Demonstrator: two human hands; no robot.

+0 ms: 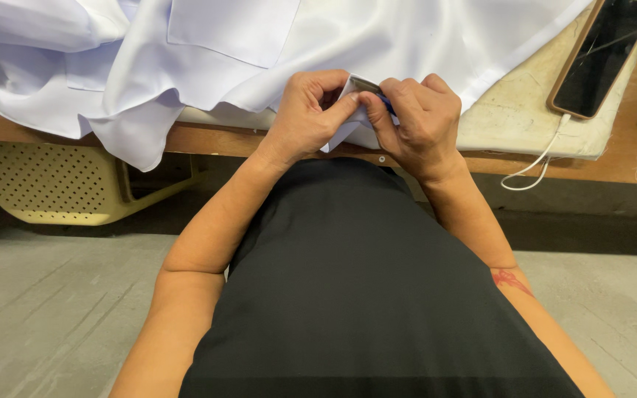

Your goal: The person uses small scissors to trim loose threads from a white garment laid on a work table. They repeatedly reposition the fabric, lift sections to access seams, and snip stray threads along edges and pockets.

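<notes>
View from a head camera looking down at a person's two bare hands, which meet at the near edge of a bench, just above centre. The left hand pinches a folded corner of white fabric between thumb and forefinger, its grip closed on the cloth. The right hand, touching the left at the fingertips, closes its grip on the same corner together with a small dark tool with a blue part; what kind of tool it is cannot be told.

The fabric is smooth, slightly glossy and pale white with a bluish cast. It spreads from 12 o'clock to 9 o'clock over the bench and hangs in soft folds over the edge at 10 o'clock. A sewn rectangular patch, like a pocket, lies on it at 12 o'clock.

At 2 o'clock a smartphone lies face up with a dark screen, a white cable trailing off the edge. At 9 o'clock, under the bench, stands a cream perforated plastic basket; its contents are hidden.
</notes>
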